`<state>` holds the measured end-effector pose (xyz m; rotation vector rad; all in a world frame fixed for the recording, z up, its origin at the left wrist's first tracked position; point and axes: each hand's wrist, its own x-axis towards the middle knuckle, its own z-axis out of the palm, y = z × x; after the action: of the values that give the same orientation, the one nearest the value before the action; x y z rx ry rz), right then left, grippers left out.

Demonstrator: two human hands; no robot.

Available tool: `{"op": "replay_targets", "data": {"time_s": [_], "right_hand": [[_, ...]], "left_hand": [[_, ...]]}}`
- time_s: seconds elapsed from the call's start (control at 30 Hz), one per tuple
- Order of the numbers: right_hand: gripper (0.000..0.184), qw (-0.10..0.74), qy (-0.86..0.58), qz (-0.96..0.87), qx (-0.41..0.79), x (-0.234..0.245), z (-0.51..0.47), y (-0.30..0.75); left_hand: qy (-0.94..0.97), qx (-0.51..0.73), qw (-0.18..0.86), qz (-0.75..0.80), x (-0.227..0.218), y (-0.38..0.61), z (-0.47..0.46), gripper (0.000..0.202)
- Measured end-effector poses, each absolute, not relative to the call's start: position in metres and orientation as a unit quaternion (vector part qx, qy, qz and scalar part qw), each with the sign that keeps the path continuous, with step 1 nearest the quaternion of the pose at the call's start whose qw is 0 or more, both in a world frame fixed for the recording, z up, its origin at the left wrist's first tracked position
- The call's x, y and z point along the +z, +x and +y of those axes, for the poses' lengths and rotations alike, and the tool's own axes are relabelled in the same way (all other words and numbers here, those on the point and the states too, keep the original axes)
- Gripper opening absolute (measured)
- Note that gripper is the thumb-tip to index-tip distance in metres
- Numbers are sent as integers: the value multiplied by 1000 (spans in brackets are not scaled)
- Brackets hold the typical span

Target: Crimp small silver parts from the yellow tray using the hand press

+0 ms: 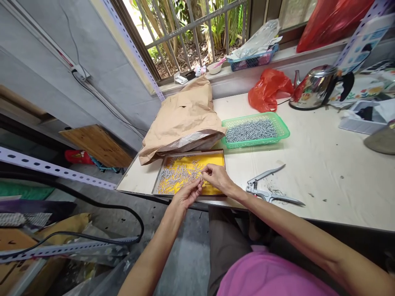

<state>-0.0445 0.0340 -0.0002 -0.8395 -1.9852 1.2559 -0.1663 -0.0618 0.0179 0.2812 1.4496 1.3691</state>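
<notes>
Both hands meet over a shallow yellow-bottomed tray (218, 157) at the table's near edge. Many small silvery metal pieces (177, 174), like pins or screws, lie scattered in its left part. My left hand (189, 192) is closed, its fingertips pinched together over the tray's front side. Just above and to the right, my right hand (217, 176) also pinches, thumb against forefinger. Whatever sits between the fingertips is too small to make out. Behind the tray, a green plastic basket (256, 142) holds a heap of similar metal pieces.
A large brown paper sack (185, 115) lies against the tray's back side. Spring-handled pruning shears (262, 193) lie open to the right of my right hand. Farther back stand a red plastic bag (270, 88), a steel kettle (317, 86) and a grey bin (361, 119).
</notes>
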Motion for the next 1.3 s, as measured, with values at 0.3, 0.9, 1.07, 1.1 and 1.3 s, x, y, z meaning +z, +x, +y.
{"op": "replay_targets", "data": {"time_s": [0.3,0.9,1.07,1.1,1.3], "right_hand": [[28,192,-254,-901,296,-11,53,-55],[23,77,-218,-938,260,-10,57,-97],[19,107,-190,-845,488,-12,64,-87],[22,116,-178,-802,559,-12,64,-84],[41,151,-184,-659,714,-5,60,-76]], "left_hand": [[191,579,412,677,18,-176,-81,40],[210,603,355,683,9,-191,-74,34],[240,601,397,650,4,-191,-66,39],[240,600,414,641,5,-191,-65,39],[317,552,394,663,13,-191,-62,28]]}}
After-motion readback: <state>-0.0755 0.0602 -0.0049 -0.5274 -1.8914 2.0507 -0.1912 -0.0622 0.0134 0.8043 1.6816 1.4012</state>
